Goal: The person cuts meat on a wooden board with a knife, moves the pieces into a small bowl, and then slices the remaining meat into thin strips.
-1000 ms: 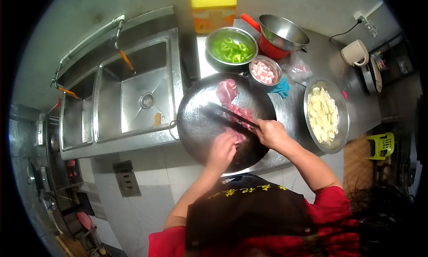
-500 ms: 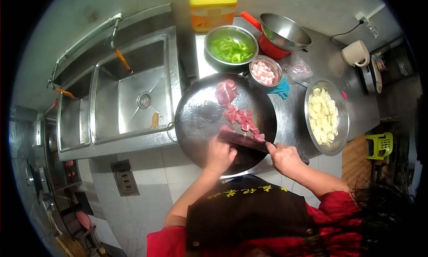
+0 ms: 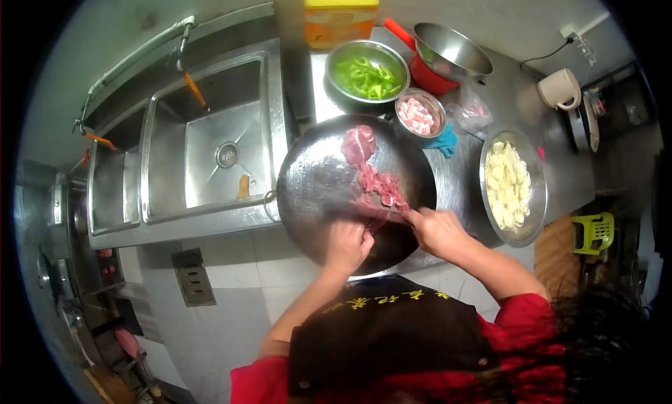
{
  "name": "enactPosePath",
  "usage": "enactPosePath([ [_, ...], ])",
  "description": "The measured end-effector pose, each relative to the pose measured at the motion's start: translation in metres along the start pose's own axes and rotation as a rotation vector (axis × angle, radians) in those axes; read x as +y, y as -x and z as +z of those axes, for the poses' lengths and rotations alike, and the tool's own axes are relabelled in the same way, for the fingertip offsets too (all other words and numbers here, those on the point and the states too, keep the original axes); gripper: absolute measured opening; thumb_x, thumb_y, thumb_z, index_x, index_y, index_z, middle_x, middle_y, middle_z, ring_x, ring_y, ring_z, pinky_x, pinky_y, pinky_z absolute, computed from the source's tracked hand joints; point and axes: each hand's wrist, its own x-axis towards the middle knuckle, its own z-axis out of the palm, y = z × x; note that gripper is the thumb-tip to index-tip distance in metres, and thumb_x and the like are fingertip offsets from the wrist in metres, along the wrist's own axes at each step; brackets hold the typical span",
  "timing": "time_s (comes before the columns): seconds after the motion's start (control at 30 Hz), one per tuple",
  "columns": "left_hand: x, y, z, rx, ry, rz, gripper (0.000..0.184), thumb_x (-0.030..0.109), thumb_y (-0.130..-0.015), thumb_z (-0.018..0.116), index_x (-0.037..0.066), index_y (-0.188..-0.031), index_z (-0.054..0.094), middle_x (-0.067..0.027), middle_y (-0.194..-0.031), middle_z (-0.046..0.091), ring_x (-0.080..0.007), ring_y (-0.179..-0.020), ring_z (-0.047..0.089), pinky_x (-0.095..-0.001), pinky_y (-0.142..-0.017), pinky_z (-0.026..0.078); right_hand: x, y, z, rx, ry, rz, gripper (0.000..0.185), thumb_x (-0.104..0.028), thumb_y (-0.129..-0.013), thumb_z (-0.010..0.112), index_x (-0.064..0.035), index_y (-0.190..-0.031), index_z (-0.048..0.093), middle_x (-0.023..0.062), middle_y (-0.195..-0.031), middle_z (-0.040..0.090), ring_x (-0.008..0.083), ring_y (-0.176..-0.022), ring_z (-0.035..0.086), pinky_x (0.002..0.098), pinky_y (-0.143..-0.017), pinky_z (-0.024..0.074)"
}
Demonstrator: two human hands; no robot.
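A dark round chopping board (image 3: 308, 173) carries a lump of raw meat (image 3: 358, 145) at its far side and a row of cut meat slices (image 3: 381, 185) nearer me. My right hand (image 3: 435, 230) is closed around the handle of a cleaver (image 3: 383, 212), whose blade is smeared by motion and lies across the near end of the slices. My left hand (image 3: 348, 246) rests on the near left of the board, fingers curled against a piece of meat beside the blade. That piece is mostly hidden and blurred.
A steel sink (image 3: 210, 173) adjoins the board on the left. Behind stand bowls of green peppers (image 3: 367, 78) and cut pale meat (image 3: 418, 115), plus a steel bowl (image 3: 451, 50) over a red pot. A bowl of pale slices (image 3: 507, 187) is at right, with a blue cloth (image 3: 445, 141) nearby.
The cleaver and my right hand have moved slightly left and away from me, and the blade has turned. My left hand has stayed nearly in place. The view has shifted slightly.
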Motion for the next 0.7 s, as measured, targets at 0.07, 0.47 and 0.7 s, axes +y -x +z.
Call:
enactPosePath([
  [0.07, -0.012, 0.004, 0.006, -0.031, 0.017, 0.045, 0.03, 0.006, -0.069, 0.068, 0.003, -0.099, 0.065, -0.0186, -0.099, 0.063, -0.038, -0.092, 0.059, -0.0452, -0.088, 0.048, 0.008, 0.024, -0.005, -0.062, 0.065, 0.006, 0.023, -0.01, -0.081, 0.06, -0.0039, -0.103, 0.06, 0.0202, -0.081, 0.066, 0.0362, -0.071, 0.068, 0.0484, -0.059, 0.0537],
  [0.47, 0.004, -0.008, -0.006, 0.048, 0.028, 0.068, 0.032, 0.0, -0.072, 0.067, 0.006, -0.103, 0.066, -0.0113, -0.104, 0.064, -0.0323, -0.103, 0.06, -0.0425, -0.092, 0.048, -0.016, -0.072, 0.03, 0.168, -0.086, 0.037, 0.012, -0.011, -0.084, 0.06, -0.0054, -0.094, 0.062, 0.0188, -0.076, 0.067, 0.0397, -0.068, 0.066, 0.0497, -0.059, 0.053],
  [0.7, -0.005, 0.0, 0.003, 0.053, 0.031, 0.057, 0.015, 0.005, -0.071, 0.067, 0.006, -0.084, 0.061, -0.0138, -0.086, 0.058, -0.0342, -0.083, 0.055, -0.045, -0.078, 0.046, 0.022, 0.023, -0.003, -0.071, 0.004, -0.036, 0.017, -0.009, -0.083, 0.06, -0.0054, -0.099, 0.062, 0.0177, -0.073, 0.065, 0.0377, -0.066, 0.066, 0.049, -0.059, 0.0529],
])
